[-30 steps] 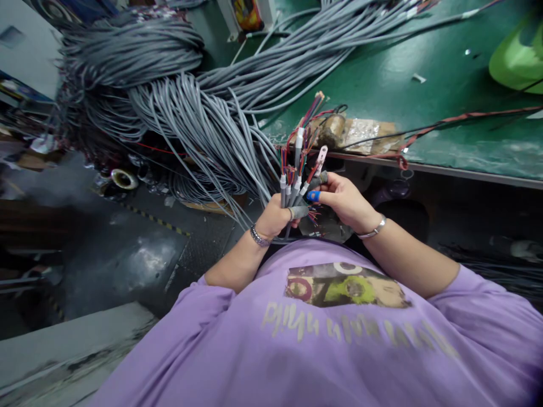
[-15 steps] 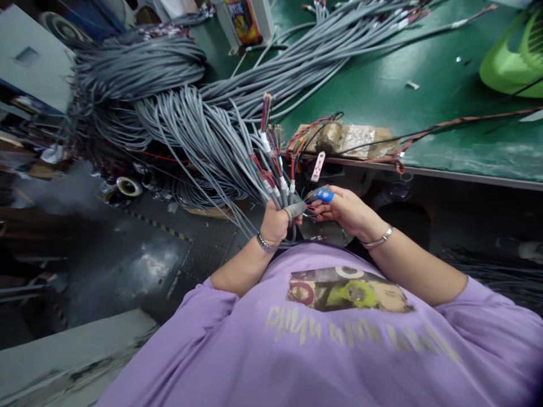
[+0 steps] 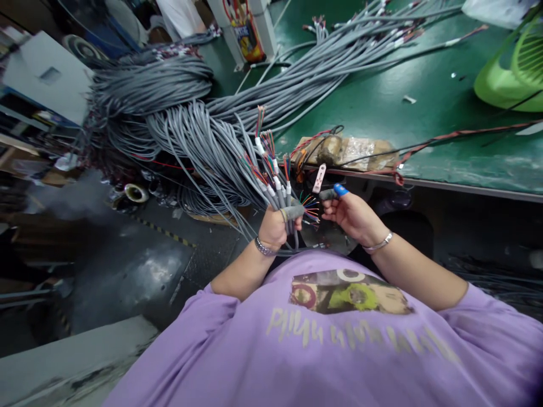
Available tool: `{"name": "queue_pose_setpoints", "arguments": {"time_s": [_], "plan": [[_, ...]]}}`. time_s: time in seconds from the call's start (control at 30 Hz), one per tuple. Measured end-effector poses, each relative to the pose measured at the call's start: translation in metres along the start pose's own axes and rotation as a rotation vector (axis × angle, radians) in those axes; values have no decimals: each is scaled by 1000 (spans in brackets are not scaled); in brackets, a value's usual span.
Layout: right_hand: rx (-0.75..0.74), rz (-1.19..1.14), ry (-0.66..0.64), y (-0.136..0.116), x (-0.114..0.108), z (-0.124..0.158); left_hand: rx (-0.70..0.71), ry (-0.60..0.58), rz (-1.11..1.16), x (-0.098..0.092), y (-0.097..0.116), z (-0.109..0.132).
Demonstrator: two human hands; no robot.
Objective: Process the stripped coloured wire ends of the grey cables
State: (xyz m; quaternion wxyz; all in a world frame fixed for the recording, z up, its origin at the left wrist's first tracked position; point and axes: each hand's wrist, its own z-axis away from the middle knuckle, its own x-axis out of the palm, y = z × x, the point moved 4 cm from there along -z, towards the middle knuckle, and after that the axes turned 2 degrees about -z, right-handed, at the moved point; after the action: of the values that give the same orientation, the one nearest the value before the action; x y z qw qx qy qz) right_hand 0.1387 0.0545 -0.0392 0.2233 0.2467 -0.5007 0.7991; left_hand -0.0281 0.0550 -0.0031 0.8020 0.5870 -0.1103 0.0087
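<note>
At centre frame, the left hand point(image 3: 271, 227) grips round, grey-sheathed cables point(image 3: 281, 199) in a closed fist, presumably keeping thin multicoloured wires point(image 3: 309, 210) fanned and reachable. Just beside, the right hand point(image 3: 356, 219) curls; I cannot tell whether it pinches anything. Above right, the glossy green tabletop's point(image 3: 445, 116) edge leaves room below.

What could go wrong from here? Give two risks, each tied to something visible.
The left hand clasps several gray cables in one grip, so one might slip out or get mixed up with its neighbors. The thin colored wires fanned out beside that hand have their tips close to the right hand, so they could snag, bend or prick skin.
</note>
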Motion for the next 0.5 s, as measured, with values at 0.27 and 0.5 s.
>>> {"name": "queue_pose_setpoints", "arguments": {"time_s": [0.27, 0.5], "plan": [[63, 43, -231, -14, 23, -24, -16, -65, -11, 14, 2, 0], [-385, 145, 50, -16, 21, -31, -3, -53, 4, 24, 1, -5]]}}
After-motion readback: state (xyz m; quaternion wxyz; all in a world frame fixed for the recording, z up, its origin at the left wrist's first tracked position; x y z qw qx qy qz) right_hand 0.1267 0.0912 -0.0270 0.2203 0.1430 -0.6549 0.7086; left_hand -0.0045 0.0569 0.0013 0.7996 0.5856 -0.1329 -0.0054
